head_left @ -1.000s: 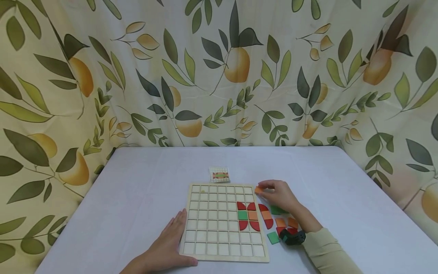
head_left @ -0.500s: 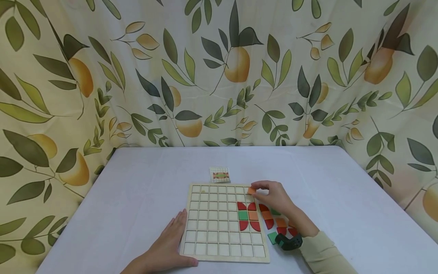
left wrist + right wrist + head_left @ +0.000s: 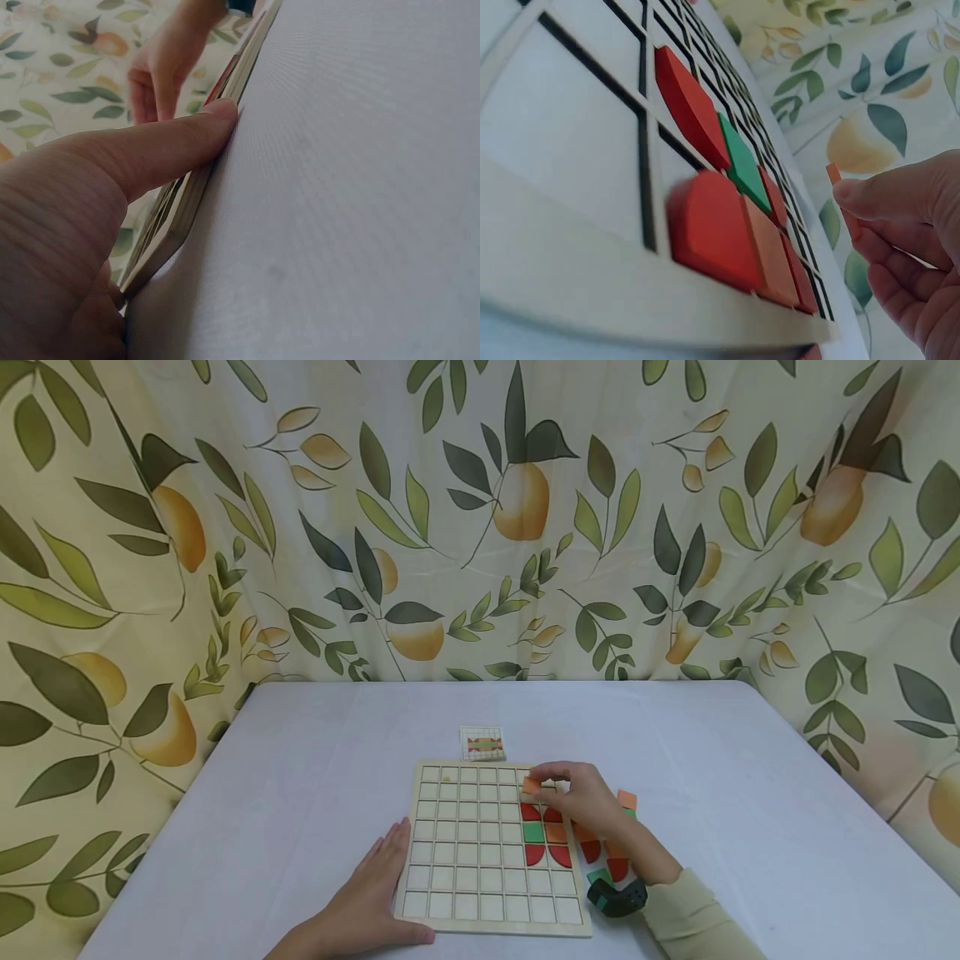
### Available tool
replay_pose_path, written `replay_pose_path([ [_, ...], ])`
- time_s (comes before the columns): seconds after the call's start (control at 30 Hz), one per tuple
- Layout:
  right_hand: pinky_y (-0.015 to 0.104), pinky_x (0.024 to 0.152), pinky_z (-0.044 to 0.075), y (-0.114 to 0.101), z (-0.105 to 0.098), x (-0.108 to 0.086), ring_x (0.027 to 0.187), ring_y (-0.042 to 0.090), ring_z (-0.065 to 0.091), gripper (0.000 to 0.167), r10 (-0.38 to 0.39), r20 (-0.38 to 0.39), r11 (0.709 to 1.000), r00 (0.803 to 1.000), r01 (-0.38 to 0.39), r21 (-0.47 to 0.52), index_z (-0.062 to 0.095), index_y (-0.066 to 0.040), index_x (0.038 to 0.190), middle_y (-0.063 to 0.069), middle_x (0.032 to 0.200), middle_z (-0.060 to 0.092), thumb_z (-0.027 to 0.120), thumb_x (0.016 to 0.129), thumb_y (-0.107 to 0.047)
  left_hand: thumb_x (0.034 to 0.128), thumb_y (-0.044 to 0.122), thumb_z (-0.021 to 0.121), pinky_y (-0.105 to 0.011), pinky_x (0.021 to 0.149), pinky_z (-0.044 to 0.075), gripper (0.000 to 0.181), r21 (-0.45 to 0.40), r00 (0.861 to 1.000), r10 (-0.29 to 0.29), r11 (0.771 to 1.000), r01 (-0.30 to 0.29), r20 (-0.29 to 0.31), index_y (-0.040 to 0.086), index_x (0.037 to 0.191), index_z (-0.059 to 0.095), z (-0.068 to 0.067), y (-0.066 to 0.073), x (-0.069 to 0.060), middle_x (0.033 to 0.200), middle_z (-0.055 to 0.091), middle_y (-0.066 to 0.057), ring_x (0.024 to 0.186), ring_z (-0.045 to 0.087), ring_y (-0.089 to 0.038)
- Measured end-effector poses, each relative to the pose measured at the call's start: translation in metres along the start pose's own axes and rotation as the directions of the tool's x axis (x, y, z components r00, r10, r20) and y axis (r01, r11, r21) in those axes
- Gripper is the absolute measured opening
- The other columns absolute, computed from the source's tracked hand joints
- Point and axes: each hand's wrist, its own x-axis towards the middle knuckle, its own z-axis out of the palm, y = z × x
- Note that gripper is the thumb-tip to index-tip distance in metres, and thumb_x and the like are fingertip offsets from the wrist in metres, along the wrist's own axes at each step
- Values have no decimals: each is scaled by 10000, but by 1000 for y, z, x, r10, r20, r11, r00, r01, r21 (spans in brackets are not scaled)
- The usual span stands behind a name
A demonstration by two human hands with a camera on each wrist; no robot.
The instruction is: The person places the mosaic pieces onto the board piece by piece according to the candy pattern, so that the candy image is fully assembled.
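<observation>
My left hand (image 3: 367, 893) lies with straight fingers along the left edge of a wooden grid board (image 3: 495, 929). Its thumb (image 3: 187, 142) presses the board's front edge in the left wrist view. An orange square tile (image 3: 531, 785) is pinched between thumb and fingers of my right hand (image 3: 588, 797), over the board's upper right cells. The right wrist view shows this tile edge-on, raised off the board. Below it, a green square tile (image 3: 533, 832), an orange tile (image 3: 556, 833) and several red rounded tiles (image 3: 534, 855) sit in the grid.
Loose tiles lie right of the board, partly hidden by my right arm: a red tile (image 3: 618, 868), a green tile (image 3: 601, 877) and an orange tile (image 3: 627, 799) among them. A small pattern card (image 3: 483, 744) lies behind the board. A patterned curtain (image 3: 480, 527) hangs beyond the table.
My right hand has moved left with the orange tile, from beside the board's upper right corner to over the grid. The left hand and board have stayed put.
</observation>
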Motion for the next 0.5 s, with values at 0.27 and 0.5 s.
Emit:
replay_pose_path([
  [0.27,417,856,476,-6,9,1,1025,221,560,267,-101,40,995,994,101,-1,696,-108,1050,-18,1010,660,722,802,-200,552,718,682,-145,1024,-109,1328,-4,1000,11,1000,-11,-5,12,1465,25,0,-1,0,1527,40,-90,1386,2,-211],
  [0.5,426,884,455,-5,19,3,1036,195,557,246,-131,74,991,989,132,-11,690,-110,1060,-39,1013,656,700,821,-163,551,719,681,-113,1001,-126,1330,-4,1000,15,1000,-15,-8,8,1464,25,0,-2,0,1526,42,-96,1387,7,-216],
])
